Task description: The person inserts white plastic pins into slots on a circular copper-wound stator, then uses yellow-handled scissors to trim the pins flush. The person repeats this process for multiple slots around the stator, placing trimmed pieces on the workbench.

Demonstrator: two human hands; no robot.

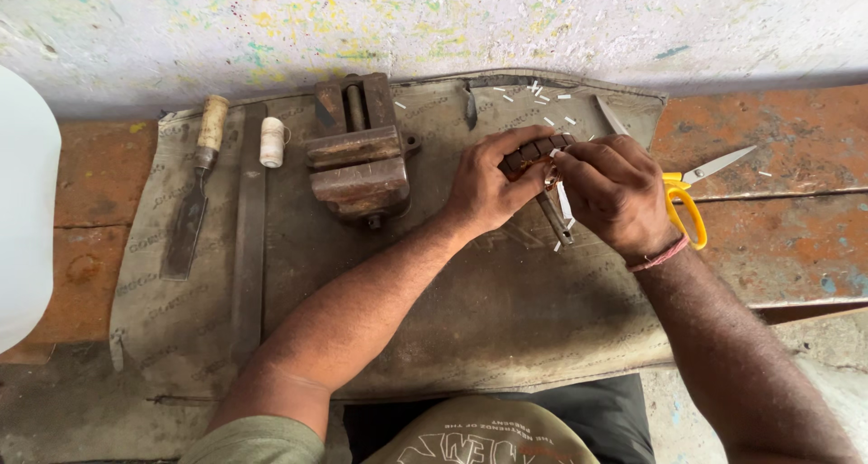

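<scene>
My left hand [484, 188] grips a small dark slotted metal core with a shaft [541, 149]; the shaft's steel end [556, 222] sticks out below toward me. My right hand [615, 193] pinches at the top of the core with fingertips, seemingly pressing a small white strip [564, 200] into a slot. Both hands hover over a grey-brown cloth mat [452, 301] spread on a worn bench. Small white strips [542, 98] lie scattered on the mat behind the hands.
A rusty bench vise [359, 152] stands left of my hands. Farther left lie a spool of white thread [272, 142], a long flat file [249, 238] and a wooden-handled chisel [197, 188]. Yellow-handled scissors [687, 197] lie right of my right hand. A white object [23, 211] sits at the left edge.
</scene>
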